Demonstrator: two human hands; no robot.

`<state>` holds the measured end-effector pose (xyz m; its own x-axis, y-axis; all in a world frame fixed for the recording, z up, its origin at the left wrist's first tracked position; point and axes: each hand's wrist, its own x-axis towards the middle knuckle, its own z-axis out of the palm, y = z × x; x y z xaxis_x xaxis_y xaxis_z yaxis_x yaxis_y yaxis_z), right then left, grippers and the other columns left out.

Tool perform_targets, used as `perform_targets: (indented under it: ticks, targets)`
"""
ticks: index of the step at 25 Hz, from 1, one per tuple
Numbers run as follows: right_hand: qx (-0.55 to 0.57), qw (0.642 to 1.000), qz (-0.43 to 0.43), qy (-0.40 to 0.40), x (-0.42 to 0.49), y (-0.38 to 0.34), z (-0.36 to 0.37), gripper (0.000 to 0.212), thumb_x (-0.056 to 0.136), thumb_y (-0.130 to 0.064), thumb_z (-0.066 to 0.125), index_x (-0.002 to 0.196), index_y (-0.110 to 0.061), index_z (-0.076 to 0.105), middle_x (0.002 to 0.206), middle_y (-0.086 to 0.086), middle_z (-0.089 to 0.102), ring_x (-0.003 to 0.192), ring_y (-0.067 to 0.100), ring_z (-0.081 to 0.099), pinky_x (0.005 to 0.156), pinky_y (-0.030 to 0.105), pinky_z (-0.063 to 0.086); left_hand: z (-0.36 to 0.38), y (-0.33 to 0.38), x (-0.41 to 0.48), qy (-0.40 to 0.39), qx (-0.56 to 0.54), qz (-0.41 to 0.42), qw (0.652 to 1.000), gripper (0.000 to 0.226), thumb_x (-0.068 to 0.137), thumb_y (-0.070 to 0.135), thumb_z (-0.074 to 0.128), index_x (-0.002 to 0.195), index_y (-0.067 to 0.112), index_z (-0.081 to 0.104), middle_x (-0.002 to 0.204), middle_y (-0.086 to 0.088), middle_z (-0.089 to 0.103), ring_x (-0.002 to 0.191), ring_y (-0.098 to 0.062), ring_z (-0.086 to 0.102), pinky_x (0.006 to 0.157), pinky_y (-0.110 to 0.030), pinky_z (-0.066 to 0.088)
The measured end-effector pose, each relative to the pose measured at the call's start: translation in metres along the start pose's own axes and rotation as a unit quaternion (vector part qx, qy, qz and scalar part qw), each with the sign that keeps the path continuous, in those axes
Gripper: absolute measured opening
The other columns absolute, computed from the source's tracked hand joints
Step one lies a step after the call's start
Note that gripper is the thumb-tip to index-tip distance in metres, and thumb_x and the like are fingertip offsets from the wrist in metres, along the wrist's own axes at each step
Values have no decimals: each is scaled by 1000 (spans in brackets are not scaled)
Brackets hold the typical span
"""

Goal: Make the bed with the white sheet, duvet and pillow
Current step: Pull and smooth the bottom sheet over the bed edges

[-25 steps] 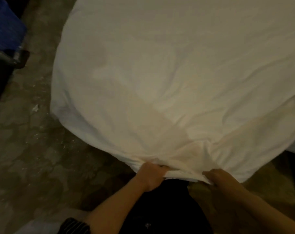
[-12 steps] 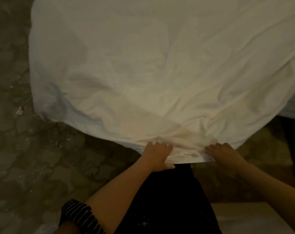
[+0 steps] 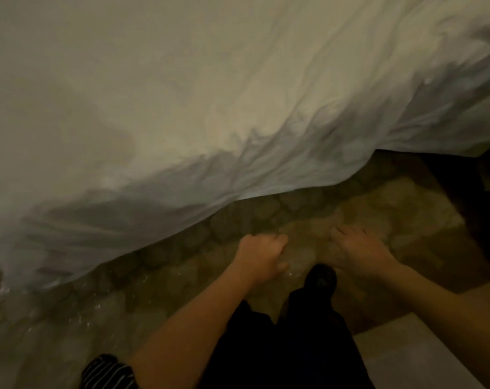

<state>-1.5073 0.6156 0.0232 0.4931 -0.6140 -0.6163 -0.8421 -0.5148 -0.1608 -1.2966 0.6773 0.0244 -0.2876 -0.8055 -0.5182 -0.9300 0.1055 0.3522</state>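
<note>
The fingers [image 3: 269, 240] of my left hand [image 3: 262, 255] curl together in a fist, holding nothing; those of my right hand [image 3: 359, 251] hang loosely apart. Both hands hover palm-down over the floor [image 3: 168, 279], just below the one white sheet [image 3: 238, 94], its draped edge untouched.

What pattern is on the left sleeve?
The left sleeve is dark with thin pale stripes; head view.

Dim bedroom: white-sheeted bed [image 3: 210, 80], stone floor [image 3: 98, 318]

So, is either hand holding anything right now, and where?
Nothing is held: left hand curled empty, right hand open, both apart from the white sheet.
</note>
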Motion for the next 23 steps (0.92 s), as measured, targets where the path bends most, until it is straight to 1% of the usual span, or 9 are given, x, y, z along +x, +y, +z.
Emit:
perform_targets:
  ticks: [3,5,8,11,14,17,19,21,23]
  targets:
    - [16,998,48,22,-23,70,-23,57,91,-54,47,137,-23,34,140,-1,40,127,18,38,99,27,30,-36,54,57,0,-6,22,1000,34,88,45,56,109,19,51,112,-2,59,102,-23,57,74,-31,38]
    - [39,995,84,28,-48,121,-40,56,91,-56,47,136,-25,36,140,-3,41,127,17,38,99,28,31,-61,101,96,-3,-5,40,999,34,89,46,55,110,19,50,111,-2,59,101,-22,57,75,-31,38]
    - [36,991,114,55,-73,190,-67,54,92,-55,45,136,-26,34,139,-4,39,128,16,36,98,26,30,-99,165,155,-19,19,74,997,34,91,45,55,112,18,49,111,-4,58,101,-24,56,79,-33,39]
    - [53,985,146,77,-82,247,-91,52,92,-54,46,134,-25,35,138,-2,41,127,17,37,99,28,30,-131,217,209,2,25,114,993,33,91,44,54,111,19,50,106,-2,59,97,-21,57,74,-30,39]
    - [51,982,162,87,-62,296,-109,52,92,-53,47,134,-24,35,138,0,41,127,19,37,101,31,29,-155,249,264,6,31,153,988,31,90,45,55,108,20,49,102,0,58,92,-19,57,70,-30,39]
    - [49,978,184,81,-37,356,-134,52,93,-52,47,134,-22,35,138,1,41,126,20,38,100,32,30,-179,277,336,10,41,177,983,33,89,46,55,109,21,49,102,1,58,92,-20,58,72,-32,44]
    - [77,971,212,78,-14,403,-145,53,93,-52,47,135,-22,35,136,1,42,124,20,39,99,33,32,-197,296,389,4,71,193,979,32,90,45,54,111,21,49,106,0,59,96,-21,58,74,-32,42]
    - [124,954,258,92,12,460,-159,51,92,-53,47,132,-22,39,131,1,46,120,20,42,95,32,36,-217,320,451,5,107,216,970,31,92,43,52,113,21,49,112,-2,59,101,-22,57,76,-31,41]
    - [193,925,304,121,28,505,-165,52,91,-54,50,129,-20,43,127,2,50,116,21,45,93,33,40,-230,345,502,10,119,236,964,31,93,41,51,115,20,50,116,-3,58,106,-24,56,79,-32,41]
